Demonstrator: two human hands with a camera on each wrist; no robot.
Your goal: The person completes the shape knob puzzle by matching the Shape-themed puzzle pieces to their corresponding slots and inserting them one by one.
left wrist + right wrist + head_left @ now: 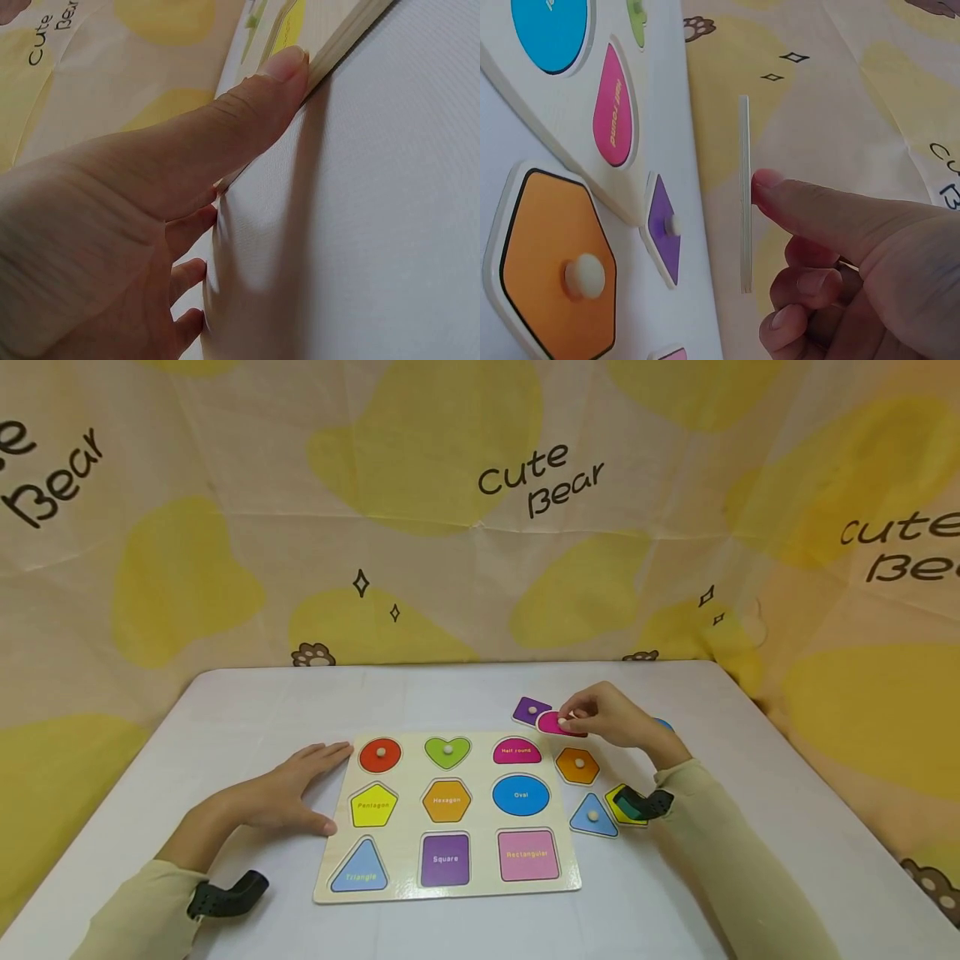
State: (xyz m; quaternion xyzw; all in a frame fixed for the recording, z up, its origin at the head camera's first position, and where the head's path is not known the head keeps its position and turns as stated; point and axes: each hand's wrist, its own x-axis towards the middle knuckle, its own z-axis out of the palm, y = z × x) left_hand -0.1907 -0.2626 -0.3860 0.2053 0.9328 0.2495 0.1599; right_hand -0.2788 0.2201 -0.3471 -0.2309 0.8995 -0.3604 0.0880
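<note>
Puzzle board (482,814): wood, by its pale, layered edge; smooth face, glossy where we see light streak its near edge.
Half-round piece (548,722): thin, layered wood at the rim.
Orange hexagon piece (536,247), between board and the tabletop's right edge: smooth coloured face, pale wooden border; rounded knob (584,276), smooth, softly shiny.
Tabletop (262,710): white, mostly matt, finely textured up close.
Backdrop (450,560), beyond the tabletop's far edge: printed cloth, matt, creased.
Sleeves (742,860): soft matt cloth.
Wrist fittings (232,895): black; we read plastic or rubber.
</note>
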